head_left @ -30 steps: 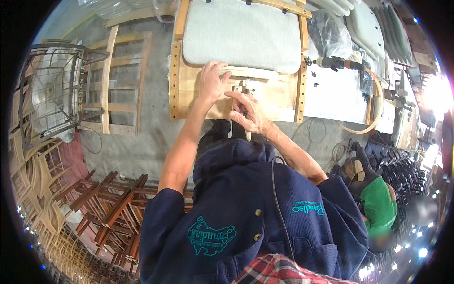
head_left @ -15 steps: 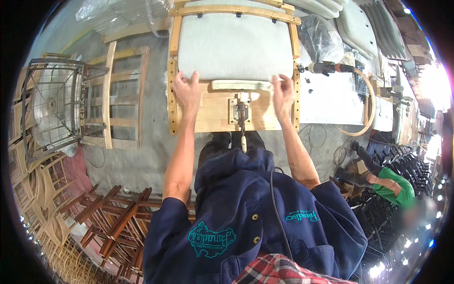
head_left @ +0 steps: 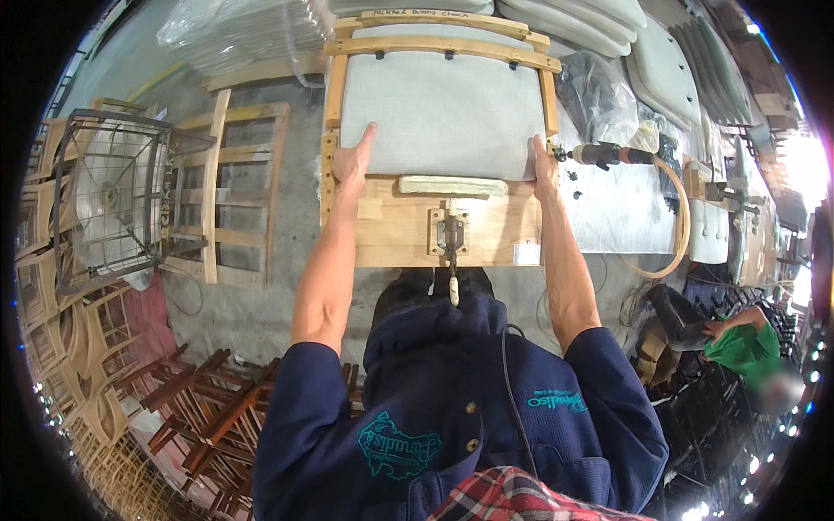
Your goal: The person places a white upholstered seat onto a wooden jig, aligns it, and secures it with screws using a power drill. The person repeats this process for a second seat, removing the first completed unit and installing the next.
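Observation:
A light grey upholstered chair seat (head_left: 443, 108) lies in a wooden jig (head_left: 391, 234) in front of me. My left hand (head_left: 354, 161) is closed on its near left corner, thumb on top and the other fingers mostly hidden. At the near right corner, my right hand (head_left: 544, 169) grips the seat's side edge. Close to the seat's near edge is a pale padded bar (head_left: 452, 186). Between that bar and my body, a metal toggle clamp (head_left: 450, 234) with a pale handle is fixed to the jig board.
A power driver (head_left: 604, 154) with a coiled hose lies right of the jig, near small black parts (head_left: 573, 176). More grey seats (head_left: 660, 65) are stacked at the far right. Left stand a wooden pallet (head_left: 217, 191) and wire rack (head_left: 113, 195). A person in green (head_left: 743, 343) is at lower right.
Both hands have gone from beside the seat's near edge to holding its near corners. The seat's near edge now appears closer to the padded bar. The whole view has shifted slightly.

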A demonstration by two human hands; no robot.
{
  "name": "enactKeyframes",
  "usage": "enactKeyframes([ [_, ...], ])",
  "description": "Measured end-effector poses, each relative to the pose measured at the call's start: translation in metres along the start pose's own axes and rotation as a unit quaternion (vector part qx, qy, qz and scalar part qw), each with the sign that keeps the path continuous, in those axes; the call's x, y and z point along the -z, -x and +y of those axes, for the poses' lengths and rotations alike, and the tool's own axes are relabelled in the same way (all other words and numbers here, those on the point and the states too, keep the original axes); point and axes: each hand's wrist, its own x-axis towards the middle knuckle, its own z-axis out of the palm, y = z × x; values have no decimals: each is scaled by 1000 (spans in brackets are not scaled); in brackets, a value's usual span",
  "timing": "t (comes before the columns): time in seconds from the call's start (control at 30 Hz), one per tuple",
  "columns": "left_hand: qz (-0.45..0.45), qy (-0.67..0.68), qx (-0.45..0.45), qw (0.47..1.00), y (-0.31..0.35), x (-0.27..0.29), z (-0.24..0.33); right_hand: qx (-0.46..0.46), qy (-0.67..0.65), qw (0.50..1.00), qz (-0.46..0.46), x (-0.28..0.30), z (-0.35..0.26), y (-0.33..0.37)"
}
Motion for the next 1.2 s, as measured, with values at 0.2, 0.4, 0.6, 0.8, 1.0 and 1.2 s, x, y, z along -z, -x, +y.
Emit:
enactKeyframes([
  [0.2,61,-43,-39,996,13,14,15,56,241,961,121,1,-17,-4],
  [0.4,42,-13,-42,998,13,25,1,16,166,984,56,13,-44,43],
  [0.6,55,-31,-71,996,9,14,7,44,172,984,-5,23,-54,12],
  [0.8,-38,54,-57,996,2,26,17,87,235,967,46,18,-60,-6],
  [1.0,7,12,-65,998,49,53,-42,13,278,960,-25,49,-38,70],
  [1.2,57,-149,-189,969,111,66,-6,219,362,903,75,41,-58,96],
])
